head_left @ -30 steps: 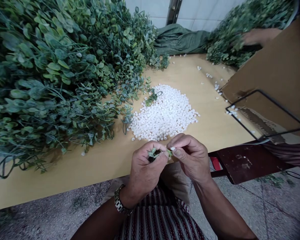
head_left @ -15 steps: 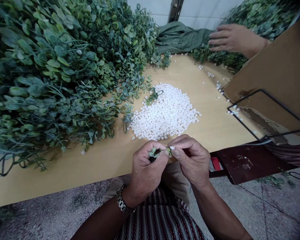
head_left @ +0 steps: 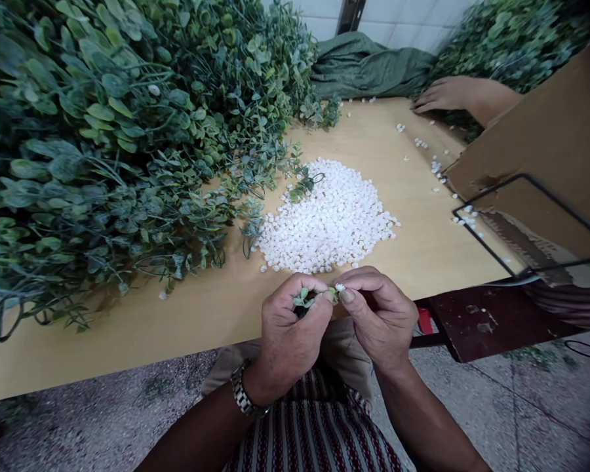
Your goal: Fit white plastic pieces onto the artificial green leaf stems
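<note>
Between thumb and fingers, my left hand (head_left: 295, 328) pinches a small artificial leaf sprig (head_left: 303, 299) with pale green leaves. My right hand (head_left: 381, 314) is closed on a tiny white flower piece (head_left: 339, 287), held against the sprig's tip. The two hands are close together over the near table edge, their fingertips almost touching. Just beyond them lies a heap of small white pieces (head_left: 324, 223). One loose green sprig (head_left: 303, 187) rests on the heap's upper left side.
Piled artificial greenery (head_left: 128, 131) covers the table's left side. At right stand a cardboard sheet (head_left: 541, 144) and a black wire frame (head_left: 535, 180). A co-worker's hand (head_left: 445, 95) is at the far right, beside more greenery (head_left: 516, 39). Green cloth (head_left: 368, 65) lies at the back.
The co-worker's hand has come down onto the table edge by the far greenery. My hands keep the same pinch, with the white piece still at the sprig's tip. The view has shifted slightly.
</note>
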A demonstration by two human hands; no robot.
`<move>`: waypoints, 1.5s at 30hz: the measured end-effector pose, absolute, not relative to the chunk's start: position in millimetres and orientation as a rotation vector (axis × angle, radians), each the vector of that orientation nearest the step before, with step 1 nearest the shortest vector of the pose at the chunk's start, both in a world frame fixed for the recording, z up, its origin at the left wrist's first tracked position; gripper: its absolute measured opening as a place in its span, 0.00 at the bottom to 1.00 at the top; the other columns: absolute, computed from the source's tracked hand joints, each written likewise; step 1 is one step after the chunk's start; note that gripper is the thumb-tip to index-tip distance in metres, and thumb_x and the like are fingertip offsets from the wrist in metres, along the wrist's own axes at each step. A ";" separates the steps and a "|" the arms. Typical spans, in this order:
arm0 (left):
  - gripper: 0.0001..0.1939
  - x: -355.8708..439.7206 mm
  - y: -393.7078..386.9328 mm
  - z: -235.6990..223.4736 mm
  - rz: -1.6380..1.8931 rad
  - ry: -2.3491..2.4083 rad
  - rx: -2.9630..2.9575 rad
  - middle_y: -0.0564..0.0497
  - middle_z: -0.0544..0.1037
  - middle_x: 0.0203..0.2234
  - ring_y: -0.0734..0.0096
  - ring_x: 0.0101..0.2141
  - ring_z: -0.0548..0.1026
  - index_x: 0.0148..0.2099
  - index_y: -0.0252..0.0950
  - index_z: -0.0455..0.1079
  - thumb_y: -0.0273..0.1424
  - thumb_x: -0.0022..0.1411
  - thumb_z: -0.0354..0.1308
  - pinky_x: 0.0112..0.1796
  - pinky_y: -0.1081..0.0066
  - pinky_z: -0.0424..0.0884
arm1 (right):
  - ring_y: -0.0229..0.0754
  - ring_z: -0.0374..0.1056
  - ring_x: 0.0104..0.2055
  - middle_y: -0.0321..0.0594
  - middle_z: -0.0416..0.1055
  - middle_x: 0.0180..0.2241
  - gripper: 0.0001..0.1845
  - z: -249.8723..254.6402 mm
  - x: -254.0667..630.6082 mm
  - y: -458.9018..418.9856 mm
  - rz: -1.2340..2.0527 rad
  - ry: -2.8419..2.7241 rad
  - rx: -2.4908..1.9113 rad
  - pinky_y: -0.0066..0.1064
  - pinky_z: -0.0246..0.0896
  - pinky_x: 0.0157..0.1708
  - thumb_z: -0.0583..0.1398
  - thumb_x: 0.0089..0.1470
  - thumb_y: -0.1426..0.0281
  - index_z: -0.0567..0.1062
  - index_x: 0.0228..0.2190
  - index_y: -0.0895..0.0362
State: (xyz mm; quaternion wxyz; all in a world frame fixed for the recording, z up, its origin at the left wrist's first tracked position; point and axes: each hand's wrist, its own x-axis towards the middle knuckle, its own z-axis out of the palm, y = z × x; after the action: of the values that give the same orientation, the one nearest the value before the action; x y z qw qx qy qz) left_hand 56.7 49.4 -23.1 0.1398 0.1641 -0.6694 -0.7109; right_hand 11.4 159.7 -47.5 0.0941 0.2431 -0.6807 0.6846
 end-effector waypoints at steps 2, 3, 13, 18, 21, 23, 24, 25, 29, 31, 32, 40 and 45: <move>0.05 56.5 49.1 -22.6 -2.035 -1.953 0.465 0.56 0.65 0.17 0.80 0.19 0.59 0.25 0.34 0.67 0.26 0.52 0.54 0.21 0.78 0.58 | 0.36 0.69 0.33 0.34 0.73 0.28 0.09 -47.0 11.6 159.2 2.026 -2.014 0.727 0.32 0.66 0.36 0.61 0.50 0.80 0.76 0.30 0.54; 0.05 56.5 49.0 -22.2 -2.025 -1.962 0.464 0.56 0.66 0.17 0.80 0.19 0.59 0.25 0.34 0.67 0.26 0.52 0.54 0.21 0.78 0.59 | 0.36 0.69 0.32 0.34 0.73 0.29 0.09 -47.1 11.7 159.0 2.024 -2.012 0.729 0.31 0.66 0.36 0.61 0.50 0.80 0.76 0.30 0.54; 0.05 57.3 49.6 -21.5 -1.992 -1.972 0.479 0.56 0.67 0.17 0.79 0.20 0.61 0.24 0.34 0.67 0.25 0.51 0.55 0.22 0.79 0.61 | 0.38 0.70 0.32 0.36 0.74 0.28 0.06 -50.6 12.7 159.8 1.919 -2.062 0.702 0.32 0.67 0.32 0.61 0.51 0.77 0.75 0.30 0.54; 0.05 56.1 50.6 -20.1 -1.995 -1.941 0.483 0.56 0.69 0.18 0.79 0.20 0.63 0.24 0.34 0.67 0.24 0.51 0.54 0.23 0.78 0.61 | 0.38 0.70 0.32 0.35 0.73 0.29 0.08 -51.4 12.5 159.9 1.829 -2.046 0.736 0.31 0.66 0.31 0.61 0.50 0.79 0.76 0.31 0.54; 0.06 56.1 50.8 -20.7 -1.994 -1.936 0.480 0.55 0.69 0.18 0.79 0.20 0.63 0.24 0.34 0.67 0.24 0.51 0.54 0.23 0.78 0.62 | 0.38 0.70 0.32 0.35 0.73 0.28 0.09 -52.4 12.6 160.0 1.821 -2.046 0.716 0.31 0.66 0.31 0.61 0.50 0.79 0.76 0.31 0.53; 0.06 56.2 50.6 -21.2 -1.995 -1.933 0.476 0.56 0.69 0.17 0.79 0.20 0.63 0.24 0.34 0.67 0.24 0.51 0.54 0.23 0.78 0.62 | 0.38 0.71 0.32 0.35 0.73 0.28 0.09 -53.0 12.9 160.1 1.837 -2.049 0.708 0.31 0.66 0.31 0.61 0.50 0.79 0.76 0.31 0.53; 0.06 56.1 50.4 -21.3 -1.992 -1.934 0.465 0.56 0.69 0.17 0.79 0.20 0.63 0.24 0.34 0.67 0.24 0.51 0.54 0.23 0.78 0.63 | 0.38 0.71 0.33 0.35 0.74 0.28 0.09 -53.3 13.0 160.1 1.843 -2.048 0.709 0.31 0.66 0.31 0.61 0.50 0.79 0.76 0.31 0.53; 0.06 56.1 50.2 -21.2 -1.987 -1.935 0.452 0.55 0.70 0.18 0.79 0.20 0.64 0.24 0.34 0.67 0.24 0.51 0.54 0.24 0.78 0.64 | 0.38 0.71 0.33 0.35 0.74 0.28 0.09 -53.5 13.1 160.2 1.846 -2.047 0.711 0.31 0.66 0.32 0.61 0.50 0.79 0.76 0.32 0.53; 0.06 56.0 49.4 -20.6 -1.974 -1.949 0.417 0.55 0.71 0.18 0.78 0.21 0.65 0.24 0.34 0.67 0.23 0.51 0.54 0.25 0.79 0.65 | 0.39 0.71 0.33 0.36 0.74 0.29 0.09 -54.5 13.3 160.6 1.825 -2.043 0.730 0.32 0.67 0.32 0.61 0.51 0.79 0.76 0.32 0.53; 0.06 56.1 49.4 -20.8 -1.963 -1.966 0.426 0.56 0.70 0.18 0.78 0.21 0.64 0.24 0.34 0.67 0.23 0.52 0.54 0.24 0.79 0.64 | 0.40 0.72 0.33 0.36 0.74 0.29 0.09 -55.4 13.2 160.8 1.798 -2.048 0.737 0.33 0.68 0.32 0.61 0.51 0.79 0.76 0.32 0.53; 0.06 56.1 49.6 -21.1 -1.954 -1.974 0.433 0.56 0.69 0.17 0.78 0.21 0.64 0.24 0.34 0.67 0.24 0.52 0.54 0.24 0.79 0.64 | 0.40 0.72 0.33 0.37 0.74 0.29 0.09 -55.9 13.1 160.9 1.781 -2.050 0.739 0.33 0.68 0.31 0.61 0.51 0.79 0.76 0.32 0.53; 0.06 56.8 52.3 -24.1 -1.852 -2.011 0.421 0.56 0.69 0.17 0.78 0.21 0.65 0.24 0.34 0.66 0.22 0.51 0.53 0.25 0.78 0.64 | 0.42 0.73 0.34 0.37 0.74 0.30 0.15 -60.5 15.2 161.0 1.595 -2.014 0.801 0.37 0.72 0.33 0.61 0.48 0.82 0.76 0.36 0.53; 0.07 57.3 52.4 -26.5 -1.830 -2.045 0.418 0.56 0.69 0.17 0.78 0.20 0.64 0.23 0.34 0.65 0.22 0.51 0.53 0.24 0.79 0.64 | 0.43 0.74 0.35 0.39 0.75 0.31 0.16 -60.4 15.6 160.8 1.467 -2.021 0.852 0.37 0.75 0.33 0.61 0.47 0.83 0.75 0.36 0.53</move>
State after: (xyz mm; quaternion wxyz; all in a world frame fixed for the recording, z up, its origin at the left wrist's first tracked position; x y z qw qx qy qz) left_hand 57.3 52.4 -26.5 0.1817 0.1482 -0.7244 -0.6482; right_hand 15.6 160.8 -60.4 0.2490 0.3127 -0.7417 0.5386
